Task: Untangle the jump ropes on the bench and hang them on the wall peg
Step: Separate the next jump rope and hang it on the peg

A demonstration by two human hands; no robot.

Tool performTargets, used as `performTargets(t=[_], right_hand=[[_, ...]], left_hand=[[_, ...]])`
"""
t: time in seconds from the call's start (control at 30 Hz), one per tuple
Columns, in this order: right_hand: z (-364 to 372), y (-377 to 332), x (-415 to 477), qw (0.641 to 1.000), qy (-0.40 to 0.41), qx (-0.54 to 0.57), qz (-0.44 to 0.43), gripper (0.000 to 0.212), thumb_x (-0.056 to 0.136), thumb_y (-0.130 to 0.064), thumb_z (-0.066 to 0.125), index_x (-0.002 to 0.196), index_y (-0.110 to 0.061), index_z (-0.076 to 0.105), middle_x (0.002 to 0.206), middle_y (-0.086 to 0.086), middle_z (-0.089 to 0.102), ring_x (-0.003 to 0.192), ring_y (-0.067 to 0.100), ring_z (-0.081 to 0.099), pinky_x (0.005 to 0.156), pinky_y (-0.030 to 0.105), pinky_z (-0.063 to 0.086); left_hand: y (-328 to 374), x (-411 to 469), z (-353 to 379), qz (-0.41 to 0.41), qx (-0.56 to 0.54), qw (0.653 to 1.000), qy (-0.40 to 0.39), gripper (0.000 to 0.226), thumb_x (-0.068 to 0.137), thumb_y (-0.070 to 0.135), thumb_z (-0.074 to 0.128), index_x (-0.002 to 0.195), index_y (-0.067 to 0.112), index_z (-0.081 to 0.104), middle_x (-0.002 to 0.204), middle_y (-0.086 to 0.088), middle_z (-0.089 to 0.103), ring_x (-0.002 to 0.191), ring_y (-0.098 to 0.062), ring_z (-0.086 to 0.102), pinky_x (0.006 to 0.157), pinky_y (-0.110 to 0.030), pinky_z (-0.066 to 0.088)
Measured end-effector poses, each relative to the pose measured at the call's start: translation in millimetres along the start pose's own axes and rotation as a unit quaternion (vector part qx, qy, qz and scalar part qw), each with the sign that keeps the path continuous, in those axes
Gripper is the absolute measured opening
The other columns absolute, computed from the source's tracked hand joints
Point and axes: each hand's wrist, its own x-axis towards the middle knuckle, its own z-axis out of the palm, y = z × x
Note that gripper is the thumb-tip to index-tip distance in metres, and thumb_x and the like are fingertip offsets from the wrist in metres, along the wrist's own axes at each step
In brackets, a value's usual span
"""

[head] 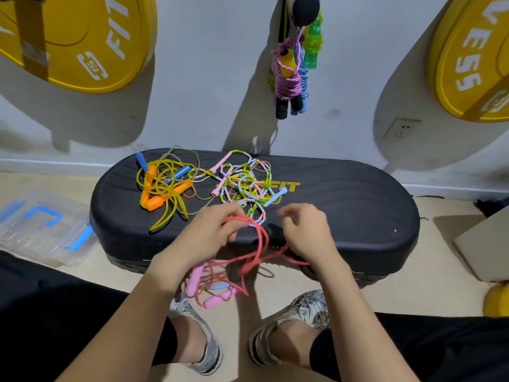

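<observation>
Gym wall, black bench (358, 210) under the wall peg (305, 9): red rope being worked at the bench's near edge.
Left hand (212, 230) curls round loops of the red rope (260, 238); its pink handles (195, 277) dangle below, toward the floor. Right hand (305, 230) sits just beside the loops with fingers bent; blurred, so a pinch can't be confirmed. Beaded rope (245, 183) and yellow rope (162, 186) lie tangled on the bench top, and bundled ropes (289, 75) hang from the peg. Best handling, likely: keep the loops slack, feed one handle back through, never pull taut, and lift clear of the beaded tangle.
</observation>
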Motion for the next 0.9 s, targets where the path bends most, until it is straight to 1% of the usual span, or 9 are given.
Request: performTargets(t=[0.07,0.2,0.43,0.5,0.6,0.7,0.73,0.8,0.9], right_hand=[[2.3,-10.8,-0.9,0.986,-0.051,0.133,-0.086,0.033,0.096,-0.021,0.051,0.111,-0.022,0.08,0.114,-0.002,0.079,0.108,0.016,0.07,0.099,0.039,0.052],[-6.0,-25.9,-4.8,0.943,-0.189,0.255,-0.101,0.049,0.103,-0.058,0.05,0.098,-0.019,0.08,0.074,0.006,0.077,0.074,0.024,0.073,0.076,0.04,0.055],[-27.8,-25.6,-2.2,0.969,-0.012,0.179,-0.168,0.04,0.111,-0.032,0.053,0.082,-0.016,0.075,0.072,-0.008,0.077,0.068,0.009,0.073,0.071,0.027,0.057],[-29.8,-31.6,-2.6,0.912,0.043,0.391,-0.117,0.037,0.115,-0.022,0.043,0.094,-0.009,0.071,0.09,0.01,0.08,0.084,0.026,0.08,0.074,0.038,0.064],[-43.0,-35.2,3.4,0.738,0.106,0.662,-0.072,0.035,0.117,-0.026,0.032,0.098,-0.013,0.059,0.105,0.018,0.077,0.101,0.041,0.078,0.073,0.041,0.065],[-55.9,-25.6,10.0,0.622,0.095,0.777,0.016,0.031,0.111,-0.028,0.042,0.085,-0.02,0.056,0.103,0.018,0.078,0.097,0.037,0.079,0.074,0.038,0.064],[-55.8,-20.9,11.3,0.658,0.096,0.745,0.06,0.03,0.107,-0.027,0.046,0.079,-0.021,0.057,0.096,0.017,0.078,0.084,0.032,0.079,0.069,0.034,0.063],[-50.0,-9.2,14.2,0.816,0.11,0.549,0.143,0.03,0.095,-0.021,0.051,0.068,-0.014,0.063,0.081,0.018,0.077,0.062,0.027,0.071,0.062,0.032,0.057],[-32.2,7.1,9.6,0.984,0.039,0.096,0.143,0.039,0.09,-0.028,0.054,0.06,-0.004,0.064,0.062,0.015,0.068,0.07,0.037,0.065,0.073,0.039,0.053]], left_hand=[[26.9,7.1,-10.8,0.041,0.04,0.998,0.017,0.015,0.1,0.044,0.061,0.096,0.036,0.073,0.069,0.01,0.069,0.069,-0.011,0.066,0.068,-0.028,0.051],[50.4,7.1,-22.1,0.008,0.165,0.986,0.026,0.02,0.092,0.043,0.053,0.086,0.035,0.071,0.069,0.021,0.07,0.073,-0.005,0.062,0.081,-0.041,0.055],[17.5,1.4,-8.7,-0.037,0.128,0.991,-0.024,0.019,0.1,0.041,0.062,0.084,0.032,0.055,0.074,0.021,0.072,0.083,-0.011,0.068,0.078,-0.045,0.057],[-2.9,-2.8,-0.6,-0.059,0.093,0.993,-0.051,0.02,0.102,0.036,0.065,0.084,0.028,0.059,0.073,0.009,0.071,0.078,-0.015,0.069,0.075,-0.046,0.057],[-34.9,-11.1,12.9,-0.112,0.078,0.988,-0.071,0.018,0.102,0.029,0.067,0.085,0.025,0.063,0.08,0.004,0.068,0.077,-0.019,0.066,0.076,-0.043,0.055],[-61.2,-22.9,21.7,-0.184,0.119,0.972,-0.083,0.021,0.105,0.018,0.056,0.087,0.025,0.064,0.09,0.003,0.073,0.085,-0.026,0.07,0.081,-0.044,0.057],[-65.4,-25.1,22.2,-0.197,0.135,0.968,-0.075,0.024,0.105,0.015,0.052,0.089,0.026,0.066,0.091,0.006,0.075,0.086,-0.024,0.071,0.082,-0.045,0.058],[-62.1,-23.6,17.9,-0.19,0.132,0.972,-0.032,0.028,0.104,0.014,0.05,0.089,0.029,0.068,0.085,0.01,0.076,0.082,-0.017,0.072,0.08,-0.043,0.059],[-34.8,-10.5,4.5,-0.096,0.079,0.992,0.001,0.026,0.102,0.017,0.056,0.085,0.033,0.069,0.078,0.015,0.075,0.073,-0.006,0.07,0.069,-0.037,0.055]])
